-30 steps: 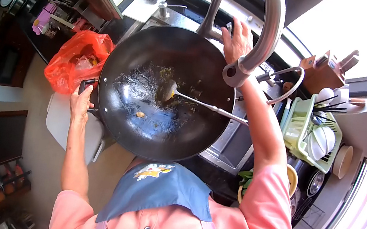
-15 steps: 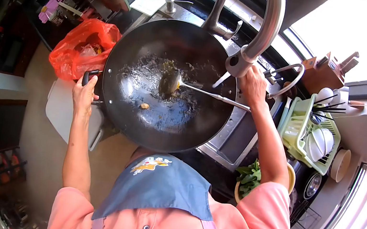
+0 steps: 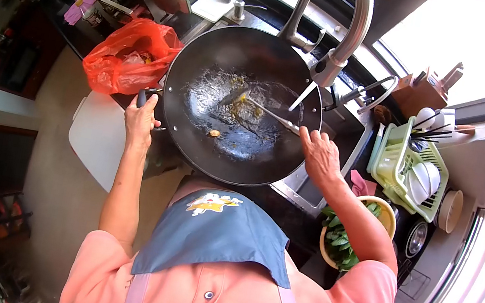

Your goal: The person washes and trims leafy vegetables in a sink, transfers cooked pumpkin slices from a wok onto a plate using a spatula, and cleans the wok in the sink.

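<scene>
A large dark wok [image 3: 204,151] is over the sink, with shallow liquid, dark residue and a small pale piece inside. My left hand [image 3: 141,118] is closed round the wok's handle at its left side. At the right rim, my right hand [image 3: 320,156] has its fingers closed on the end of the metal ladle [image 3: 274,116], whose bowl lies in the liquid. Water runs from the faucet [image 3: 328,69] in a thin stream into the right part of the wok.
An orange plastic bag [image 3: 121,70] touches the wok's left side. Right of the sink are a green dish rack [image 3: 393,154] with bowls, a knife block [image 3: 422,92] and a yellow basin [image 3: 394,223] of leafy greens. A white bin lid [image 3: 98,134] is below the bag.
My right hand has gone from the faucet down to the ladle and taken hold of it. Water now flows from the faucet. The ladle's bowl has shifted, and the view has moved slightly.
</scene>
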### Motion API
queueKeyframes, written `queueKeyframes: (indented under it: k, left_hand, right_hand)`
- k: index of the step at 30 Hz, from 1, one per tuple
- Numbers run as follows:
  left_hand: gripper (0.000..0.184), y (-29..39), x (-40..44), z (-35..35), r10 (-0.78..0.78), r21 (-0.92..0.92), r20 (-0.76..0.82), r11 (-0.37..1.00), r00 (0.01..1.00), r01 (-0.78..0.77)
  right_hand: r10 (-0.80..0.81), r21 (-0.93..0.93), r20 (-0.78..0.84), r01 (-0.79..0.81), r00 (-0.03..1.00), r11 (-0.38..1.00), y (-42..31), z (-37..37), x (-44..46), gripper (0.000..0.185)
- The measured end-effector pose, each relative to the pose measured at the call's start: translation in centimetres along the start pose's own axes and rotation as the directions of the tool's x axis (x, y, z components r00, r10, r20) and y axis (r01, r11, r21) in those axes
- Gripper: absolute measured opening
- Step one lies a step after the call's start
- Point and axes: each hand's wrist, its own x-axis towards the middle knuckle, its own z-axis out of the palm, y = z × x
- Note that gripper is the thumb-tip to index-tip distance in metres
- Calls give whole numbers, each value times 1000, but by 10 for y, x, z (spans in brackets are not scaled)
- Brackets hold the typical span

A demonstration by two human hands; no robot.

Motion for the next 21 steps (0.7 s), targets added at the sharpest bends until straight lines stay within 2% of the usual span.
queueKeyframes:
  k: [1,2,4,5,7,9,10,13,14,15,16,17,21]
  left_hand:
    - [20,0,0,-1,-5,-15,21,1000,1000,5]
    - [20,0,-1,-3,-12,-28,44,1000,999,13]
    - [22,3,-9,-2,-5,-33,53,999,999,7]
    - [23,5,-15,-1,-5,-35,59,999,998,7]
    - [47,7,-29,4,35,-9,39,999,999,-35]
    - [55,-1,-37,4,58,-30,44,998,997,-57]
    - [55,-2,-39,5,58,-20,29,998,998,-58]
    - [52,-2,-39,1,41,19,-6,999,999,-41]
    - [51,-1,-36,0,25,35,-5,999,1000,-25]
    - [50,-1,-32,-1,11,51,-4,999,1000,-11]
    - [47,-4,-28,-2,10,56,-21,998,1000,-9]
    - [47,-8,-25,-3,8,50,-22,999,1000,-7]
    - [48,-20,-17,-12,5,33,-13,999,1000,-5]
  right_hand:
    - [24,-63,-36,-26,999,998,-11,-6,8,24]
    - [95,-68,113,-87,989,994,-20,-16,16,21]
    - [227,-107,402,-201,887,974,-31,-49,35,17]
    - [280,-60,452,-284,847,957,-28,-68,35,23]
    - [269,46,428,-318,863,947,-12,-105,21,29]
    - [213,142,652,-393,728,908,13,-129,13,31]
    - [206,85,695,-364,688,928,13,-142,7,31]
    - [202,-2,740,-299,641,954,3,-138,6,30]
    - [90,14,598,-123,797,992,10,-107,-6,29]
    - [92,1,623,-118,777,993,-5,-102,11,29]
    - [160,-13,632,-197,758,980,-21,-94,27,28]
    - [94,17,558,-125,825,992,-24,-67,35,28]
    - [107,-2,489,-122,866,993,-56,-59,82,33]
